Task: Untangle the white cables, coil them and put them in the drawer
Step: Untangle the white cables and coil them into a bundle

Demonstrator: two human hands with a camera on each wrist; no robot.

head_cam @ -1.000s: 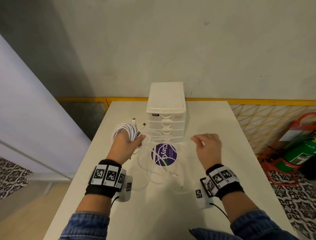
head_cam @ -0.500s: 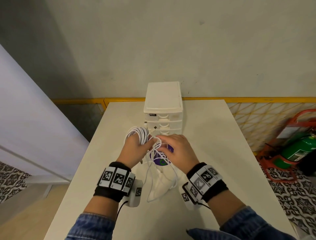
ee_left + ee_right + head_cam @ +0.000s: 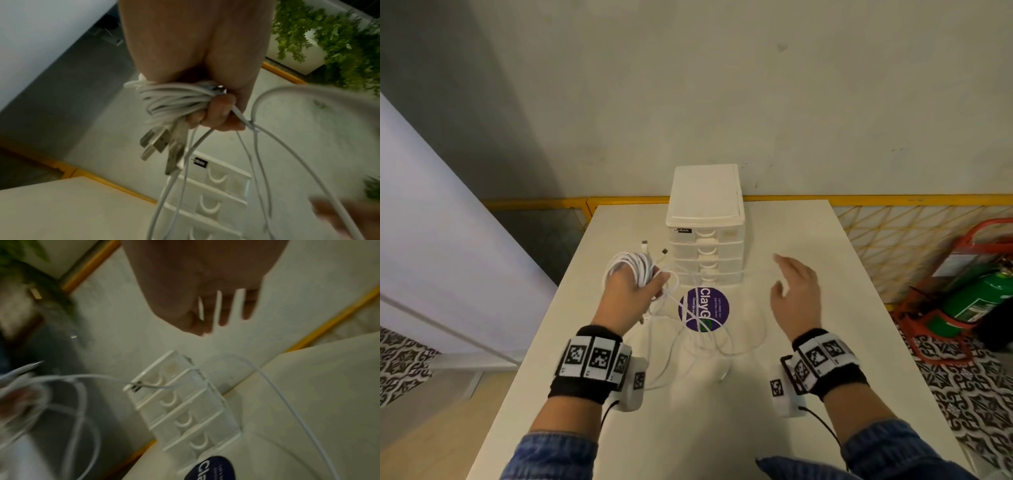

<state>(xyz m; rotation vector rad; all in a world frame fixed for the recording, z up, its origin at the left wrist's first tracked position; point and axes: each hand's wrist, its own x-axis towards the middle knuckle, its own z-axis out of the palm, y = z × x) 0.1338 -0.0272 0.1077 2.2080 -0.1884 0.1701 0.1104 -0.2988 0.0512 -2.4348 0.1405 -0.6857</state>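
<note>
My left hand (image 3: 645, 287) grips a coil of white cables (image 3: 630, 269) above the left side of the white table (image 3: 722, 431). In the left wrist view the fingers (image 3: 218, 113) curl round the coil (image 3: 174, 100), and USB plugs (image 3: 156, 144) stick out below it. Loose white cable strands (image 3: 688, 342) trail from the coil and lie in loops on the table. My right hand (image 3: 789, 284) hovers to the right with straight, spread fingers (image 3: 224, 311) and holds nothing. The white drawer unit (image 3: 705, 236) stands behind, all drawers closed.
A round purple sticker (image 3: 703, 310) lies on the table in front of the drawer unit (image 3: 180, 402). A yellow railing (image 3: 893, 200) runs behind the table. A green cylinder in a red stand (image 3: 976, 294) is on the floor at the right.
My right hand has left my left hand, swung out to the right and spread its fingers. The left hand still holds the coil; the loose strands have dropped onto the table.
</note>
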